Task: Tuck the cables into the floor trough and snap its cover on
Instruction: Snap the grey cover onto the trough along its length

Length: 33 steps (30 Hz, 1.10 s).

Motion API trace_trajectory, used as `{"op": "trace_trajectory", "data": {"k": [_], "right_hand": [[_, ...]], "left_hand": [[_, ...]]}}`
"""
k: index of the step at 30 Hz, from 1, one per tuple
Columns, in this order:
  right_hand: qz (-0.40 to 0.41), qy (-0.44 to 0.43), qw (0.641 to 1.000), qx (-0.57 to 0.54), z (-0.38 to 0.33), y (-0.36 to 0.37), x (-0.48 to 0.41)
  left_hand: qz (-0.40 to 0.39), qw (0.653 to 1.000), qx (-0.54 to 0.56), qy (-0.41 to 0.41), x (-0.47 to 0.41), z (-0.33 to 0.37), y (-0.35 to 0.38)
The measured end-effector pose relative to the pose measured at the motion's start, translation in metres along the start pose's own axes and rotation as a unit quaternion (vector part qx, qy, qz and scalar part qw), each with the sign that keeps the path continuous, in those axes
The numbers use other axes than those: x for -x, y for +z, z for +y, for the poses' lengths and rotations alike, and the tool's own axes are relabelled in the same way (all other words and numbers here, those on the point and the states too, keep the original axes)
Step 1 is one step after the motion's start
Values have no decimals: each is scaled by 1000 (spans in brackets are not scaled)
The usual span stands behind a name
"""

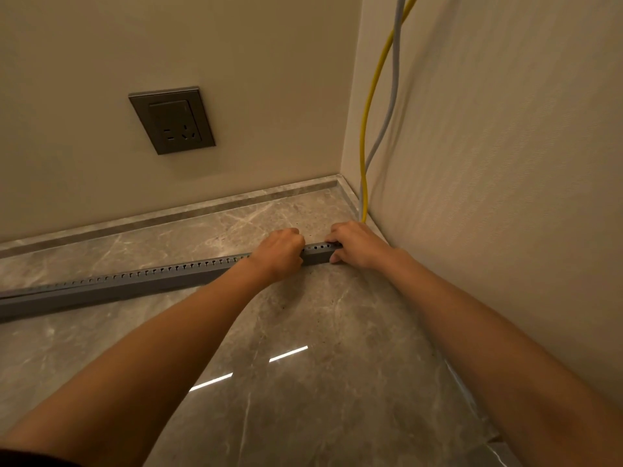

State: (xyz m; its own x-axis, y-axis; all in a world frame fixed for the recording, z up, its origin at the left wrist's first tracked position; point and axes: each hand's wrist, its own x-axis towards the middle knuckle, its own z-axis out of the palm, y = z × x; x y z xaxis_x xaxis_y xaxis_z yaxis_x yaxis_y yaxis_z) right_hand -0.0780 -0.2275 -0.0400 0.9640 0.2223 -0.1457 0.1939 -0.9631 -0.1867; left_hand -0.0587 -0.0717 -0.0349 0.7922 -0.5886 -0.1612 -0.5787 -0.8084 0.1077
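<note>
A: Both your hands are on the trough (141, 281) at its right end, by the corner. Your left hand (281, 252) is curled into a loose fist over the top of it, knuckles up, fingers wrapped round the gray channel. Your right hand (357, 244) grips the very end, fingertips (332, 238) on the top edge, thumb down the near face.

B: And the cables?

A: Two of them, yellow cable (369, 106) and gray cable (391, 96), come down the right wall (505, 163) side by side, crossing w/ each other on the way, and drop behind your right hand. Can't tell if they're inside the channel yet; your hand hides that spot.

B: Trough itself?

A: It's lying flat on the marble floor (303, 332), running from your hands off the left edge of view, roughly parallel to the back wall (236, 62) and apart from the baseboard (168, 217). There's a row of small slots along its top edge. Whether the cover's on, can't tell.

B: Anything else nearby?

A: There's a gray outlet (172, 120) on the back wall, well above the trough, nothing plugged in.
</note>
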Motion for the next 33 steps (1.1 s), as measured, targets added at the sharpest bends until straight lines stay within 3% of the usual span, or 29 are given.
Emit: {"op": "trace_trajectory", "data": {"k": [16,21,33], "right_hand": [[-11,22,999,-47,0,3,-5],[-2,16,1000,-23,-2,3,-5],[6,40,999,-31,-31,6,-13]], "left_hand": [[-31,999,0,-44,3,-18,3],[-4,999,-27,-33,5,-12,7],[-20,996,50,-72,27,-57,0]]}}
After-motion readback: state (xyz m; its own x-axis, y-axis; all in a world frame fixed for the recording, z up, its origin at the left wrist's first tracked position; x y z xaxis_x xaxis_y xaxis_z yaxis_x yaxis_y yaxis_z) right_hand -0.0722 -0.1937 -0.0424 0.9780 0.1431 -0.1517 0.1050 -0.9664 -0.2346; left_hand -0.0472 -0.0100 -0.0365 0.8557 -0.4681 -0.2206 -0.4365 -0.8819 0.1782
